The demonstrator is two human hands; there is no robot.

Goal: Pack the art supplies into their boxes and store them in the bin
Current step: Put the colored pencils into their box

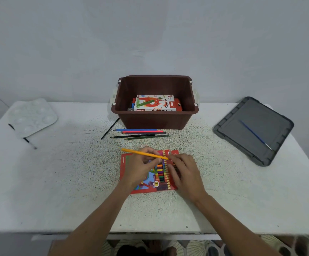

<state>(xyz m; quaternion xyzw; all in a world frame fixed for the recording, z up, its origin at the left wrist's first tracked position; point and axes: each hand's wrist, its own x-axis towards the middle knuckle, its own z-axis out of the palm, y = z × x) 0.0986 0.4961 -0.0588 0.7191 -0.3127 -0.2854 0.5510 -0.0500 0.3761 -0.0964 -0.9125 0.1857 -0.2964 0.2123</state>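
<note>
White paint palette point(32, 117) sat at the far-left corner of the tabletop point(66, 182), with a black brush point(29, 140) partly under it. A thin dark brush point(110, 128) lay slanted just left of the brown bin point(154, 121), which stood at the middle of the far edge. An oil pastels box point(153, 103) lay inside the bin. Loose pencils point(140, 134) lay in a row just in front of it.

Nearer the front edge, at centre, the left hand point(140, 167) pinched a yellow pencil point(140, 153), its tip pointing left, over the red pencil box point(150, 189) lying flat on the tabletop. The right hand point(184, 172) rested on the box's right end with bent fingers, fingertips by the pencil's end; couldn't tell if it gripped anything.

A grey lid point(253, 130) lay near the right edge, with a blue brush point(254, 133) on it.
</note>
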